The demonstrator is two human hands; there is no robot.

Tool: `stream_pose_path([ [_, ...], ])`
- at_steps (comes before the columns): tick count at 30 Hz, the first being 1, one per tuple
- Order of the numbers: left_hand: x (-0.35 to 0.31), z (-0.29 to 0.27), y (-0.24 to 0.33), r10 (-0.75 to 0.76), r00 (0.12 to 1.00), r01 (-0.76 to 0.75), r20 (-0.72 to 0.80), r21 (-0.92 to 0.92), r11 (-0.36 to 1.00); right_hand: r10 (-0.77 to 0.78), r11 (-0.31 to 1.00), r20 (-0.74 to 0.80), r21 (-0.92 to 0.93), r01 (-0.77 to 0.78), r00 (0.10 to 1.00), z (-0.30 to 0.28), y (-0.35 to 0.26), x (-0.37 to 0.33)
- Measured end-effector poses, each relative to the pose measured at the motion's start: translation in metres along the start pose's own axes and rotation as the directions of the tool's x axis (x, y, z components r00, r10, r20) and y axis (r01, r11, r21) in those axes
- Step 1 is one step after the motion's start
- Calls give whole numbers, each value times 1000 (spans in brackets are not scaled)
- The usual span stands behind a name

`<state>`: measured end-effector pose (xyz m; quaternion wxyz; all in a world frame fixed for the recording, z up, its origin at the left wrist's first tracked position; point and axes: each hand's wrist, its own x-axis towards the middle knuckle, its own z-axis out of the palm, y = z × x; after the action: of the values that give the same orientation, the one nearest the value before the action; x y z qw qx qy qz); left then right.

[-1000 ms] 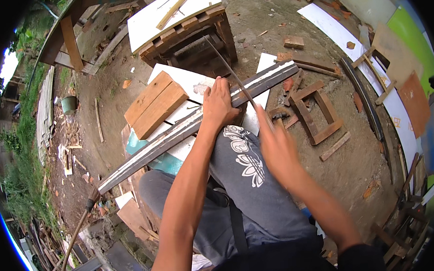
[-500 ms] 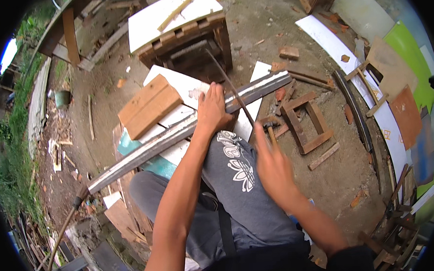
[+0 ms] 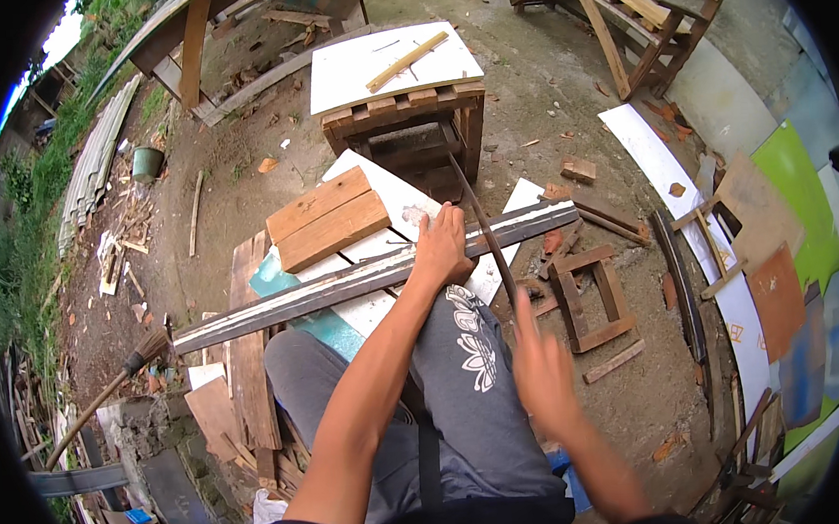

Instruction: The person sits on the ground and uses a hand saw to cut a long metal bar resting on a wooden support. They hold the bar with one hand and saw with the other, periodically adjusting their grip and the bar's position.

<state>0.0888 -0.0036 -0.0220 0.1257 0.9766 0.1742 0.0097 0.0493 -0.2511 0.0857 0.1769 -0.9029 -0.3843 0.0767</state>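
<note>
The long, straight beam (image 3: 297,303), dark with a rough whitish stripe, lies across the white board (image 3: 391,189), ends jutting past its edges — likely stiff, fairly heavy, best pinned beside the blade, where the half-curled left hand (image 3: 441,246) holds it. The blurred right hand (image 3: 546,374) closes round the thin saw (image 3: 468,191), handle hidden.
</note>
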Motion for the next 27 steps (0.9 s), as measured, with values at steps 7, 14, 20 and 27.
stream_pose_path([
  [7,1,-2,-2,5,1000,-7,-30,-47,999,-50,994,-177,85,66,983,8,0,48],
  [14,3,12,-1,-5,1000,6,-18,35,999,133,991,88,-3,-133,987,-7,-8,-24],
  [20,1,-4,2,-57,998,58,11,-87,995,-8,999,-39,-45,6,999,35,7,82],
  [27,1,5,-1,-9,1000,9,2,-21,1000,132,990,177,-69,-122,975,-45,-20,-61],
])
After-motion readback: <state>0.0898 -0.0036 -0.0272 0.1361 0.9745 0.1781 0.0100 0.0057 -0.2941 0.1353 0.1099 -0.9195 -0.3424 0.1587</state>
